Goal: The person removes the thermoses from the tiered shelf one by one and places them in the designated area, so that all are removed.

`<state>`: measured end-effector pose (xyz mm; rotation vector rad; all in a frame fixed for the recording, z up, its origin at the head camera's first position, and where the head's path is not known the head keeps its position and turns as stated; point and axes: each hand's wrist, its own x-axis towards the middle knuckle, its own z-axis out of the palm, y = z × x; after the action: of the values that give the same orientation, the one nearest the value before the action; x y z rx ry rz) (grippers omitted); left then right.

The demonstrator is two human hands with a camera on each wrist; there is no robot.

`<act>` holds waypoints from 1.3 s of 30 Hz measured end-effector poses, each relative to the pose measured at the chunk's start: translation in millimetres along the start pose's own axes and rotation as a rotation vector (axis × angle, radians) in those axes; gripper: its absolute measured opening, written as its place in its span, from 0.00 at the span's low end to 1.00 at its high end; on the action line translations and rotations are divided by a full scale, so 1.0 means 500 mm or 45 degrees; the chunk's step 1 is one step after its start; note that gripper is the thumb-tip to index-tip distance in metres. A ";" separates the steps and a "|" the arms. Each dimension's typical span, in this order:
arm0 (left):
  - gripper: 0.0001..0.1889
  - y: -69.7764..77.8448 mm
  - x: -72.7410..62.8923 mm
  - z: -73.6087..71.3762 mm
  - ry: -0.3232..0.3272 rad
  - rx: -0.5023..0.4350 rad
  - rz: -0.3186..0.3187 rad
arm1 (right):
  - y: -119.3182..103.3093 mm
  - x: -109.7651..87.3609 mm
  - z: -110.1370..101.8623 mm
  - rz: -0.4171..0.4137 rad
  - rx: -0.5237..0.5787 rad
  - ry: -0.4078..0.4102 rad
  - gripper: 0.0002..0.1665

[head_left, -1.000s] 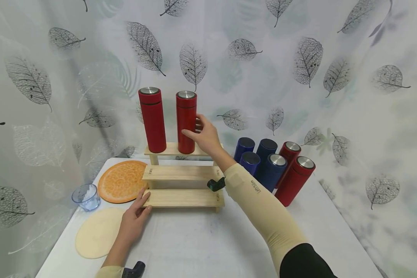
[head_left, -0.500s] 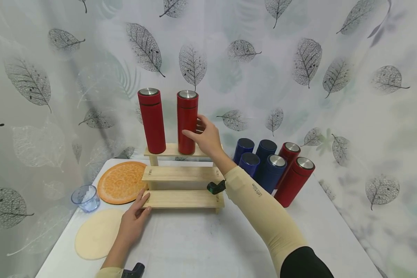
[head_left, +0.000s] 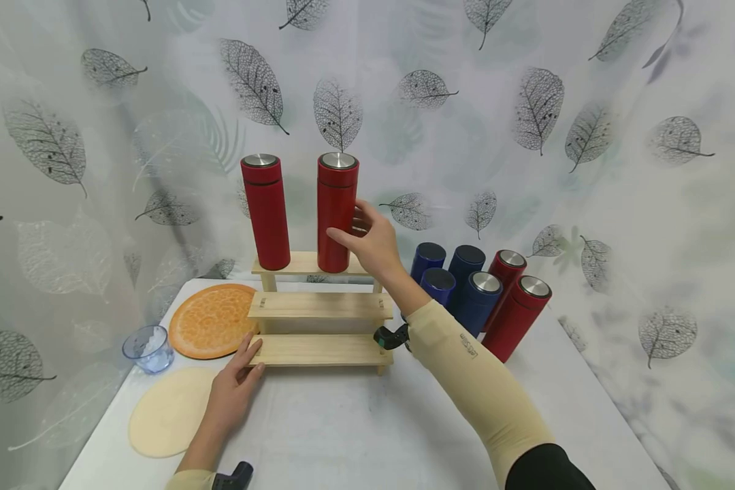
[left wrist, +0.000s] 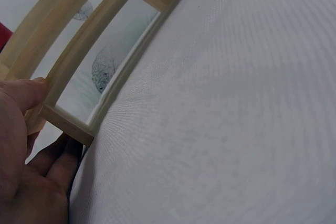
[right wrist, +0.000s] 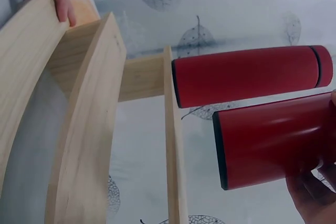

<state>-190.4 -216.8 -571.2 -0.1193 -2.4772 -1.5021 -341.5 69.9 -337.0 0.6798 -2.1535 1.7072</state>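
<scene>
My right hand (head_left: 373,241) grips a red thermos flask (head_left: 335,201) with a silver lid, thumb in front and fingers round its right side. In the right wrist view, the held flask's dark base (right wrist: 220,150) is apart from the rack's top shelf (right wrist: 176,145). A second red thermos flask (head_left: 266,218) stands at that shelf's left end. Low down, my left hand (head_left: 231,391) grips the left end of the three-step wooden rack (head_left: 318,306). In the left wrist view its thumb (left wrist: 31,90) lies on the bottom step's edge, with other fingers below.
Right of the rack stand several blue flasks (head_left: 480,299) and two more red flasks (head_left: 517,316). On the left lie an orange pizza-like disc (head_left: 211,320), a pale round disc (head_left: 171,412) and a blue glass (head_left: 150,350) with white contents. A leaf-patterned curtain (head_left: 404,136) hangs behind the white table (head_left: 343,429).
My right hand has carried the red thermos flask a little to the right, away from the standing one. It looks slightly larger now. The left hand keeps its place on the rack.
</scene>
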 end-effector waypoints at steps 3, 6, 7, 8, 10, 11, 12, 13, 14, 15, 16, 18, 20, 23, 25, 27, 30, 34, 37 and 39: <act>0.28 0.000 0.001 0.000 0.001 -0.005 0.003 | -0.009 -0.015 -0.009 -0.017 0.022 -0.011 0.38; 0.28 -0.001 0.001 0.000 0.001 -0.002 0.001 | -0.017 -0.031 -0.019 -0.031 0.021 -0.023 0.38; 0.28 -0.001 0.001 -0.001 0.000 0.001 0.000 | -0.020 -0.036 -0.022 -0.037 0.017 -0.027 0.38; 0.28 -0.002 0.001 -0.001 -0.002 0.003 -0.001 | -0.023 -0.041 -0.025 -0.042 0.017 -0.031 0.38; 0.28 -0.002 0.001 -0.001 -0.006 0.004 -0.003 | -0.028 -0.052 -0.032 -0.048 0.018 -0.036 0.38; 0.28 -0.002 0.001 -0.001 -0.007 0.006 -0.002 | -0.030 -0.056 -0.036 -0.053 0.021 -0.039 0.38; 0.28 -0.002 0.002 -0.001 -0.009 0.006 -0.002 | -0.034 -0.061 -0.039 -0.058 0.022 -0.040 0.38; 0.28 -0.002 0.002 -0.002 -0.009 0.006 -0.002 | -0.035 -0.065 -0.042 -0.063 0.020 -0.040 0.38; 0.28 -0.001 0.002 -0.002 -0.009 0.007 -0.002 | -0.037 -0.069 -0.044 -0.070 0.022 -0.042 0.38; 0.28 -0.001 0.003 -0.002 -0.008 0.010 -0.004 | -0.039 -0.072 -0.047 -0.076 0.023 -0.044 0.38; 0.28 0.000 0.003 -0.002 -0.008 0.011 -0.005 | -0.040 -0.074 -0.049 -0.080 0.020 -0.044 0.38; 0.28 0.001 0.003 -0.002 -0.006 0.014 -0.009 | -0.040 -0.079 -0.053 -0.091 0.015 -0.047 0.38; 0.28 0.002 0.003 -0.002 -0.006 0.016 -0.015 | -0.038 -0.083 -0.057 -0.097 0.017 -0.048 0.37; 0.28 0.003 0.001 -0.002 -0.010 0.017 -0.021 | -0.034 -0.091 -0.065 -0.097 0.015 -0.039 0.37; 0.28 0.003 0.000 -0.002 -0.009 0.018 -0.024 | -0.031 -0.098 -0.071 -0.097 0.009 -0.031 0.37; 0.28 0.003 0.000 -0.002 -0.007 0.019 -0.022 | -0.029 -0.105 -0.077 -0.095 -0.009 -0.021 0.37; 0.28 0.003 0.001 -0.001 -0.008 0.025 -0.021 | -0.027 -0.115 -0.086 -0.096 -0.035 -0.017 0.38; 0.28 0.001 0.001 0.000 -0.009 0.031 -0.018 | -0.026 -0.126 -0.099 -0.104 -0.058 -0.021 0.39; 0.28 -0.001 0.001 0.001 -0.002 0.029 -0.011 | -0.029 -0.138 -0.110 -0.106 -0.072 -0.025 0.39; 0.28 -0.002 0.001 0.001 0.002 0.030 -0.003 | -0.030 -0.147 -0.118 -0.104 -0.082 -0.022 0.40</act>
<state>-191.1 -216.9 -572.1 -0.1111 -2.4934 -1.4729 -274.4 137.0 -348.3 0.7571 -2.1514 1.5889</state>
